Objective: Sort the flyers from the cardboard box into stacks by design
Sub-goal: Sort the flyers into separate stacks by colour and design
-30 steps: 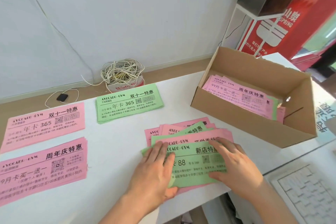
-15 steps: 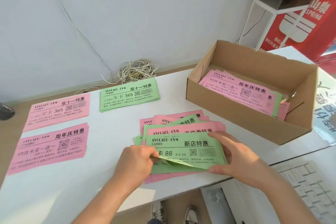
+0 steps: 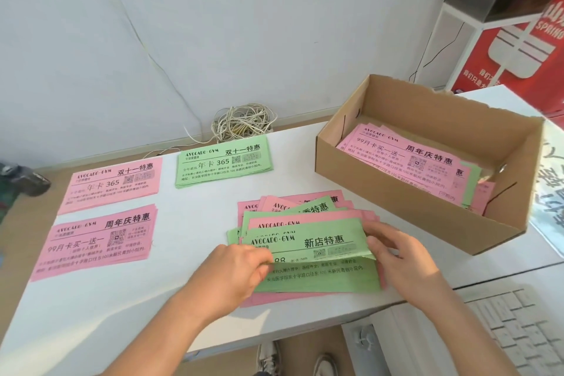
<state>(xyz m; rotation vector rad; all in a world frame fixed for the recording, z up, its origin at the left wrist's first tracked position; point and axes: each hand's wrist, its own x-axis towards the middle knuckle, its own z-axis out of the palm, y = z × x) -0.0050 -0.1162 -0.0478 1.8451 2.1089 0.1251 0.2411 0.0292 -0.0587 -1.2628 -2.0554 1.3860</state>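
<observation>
Two hands meet on one green paper flyer [image 3: 305, 242] near the front edge of the white tabletop [image 3: 189, 256]. The left hand [image 3: 235, 272] pinches the flyer's near long edge between thumb and curled fingers. The right hand [image 3: 399, 262] grips its right end, fingers on top. The sheet's near edge is raised and bowed off the paper under it. It is printed in black with "AVOCADO·GYM" at its top left, the heading 新店特惠, a small QR code and part of a large "88".

It tops a loosely fanned pile of pink and green flyers [image 3: 293, 210], whose sheets are splayed toward the back. A second green sheet lies directly beneath.

Three sorted stacks lie toward the tabletop's left side. A pink stack headed 周年庆特惠 [image 3: 97, 243] is nearest the left edge. A pink stack headed 双十一特惠 with "365" [image 3: 111, 183] lies just behind it. A green stack of that same 365 design [image 3: 224, 163] sits by the back edge.

An open brown cardboard box [image 3: 396, 192] stands toward the back right corner. It holds more flyers [image 3: 406, 156], a pink 周年庆特惠 sheet on top, with green edges showing below.

A tangled coil of pale cable [image 3: 244, 122] lies behind the back edge, and a white keyboard [image 3: 525, 336] sits lower right.
</observation>
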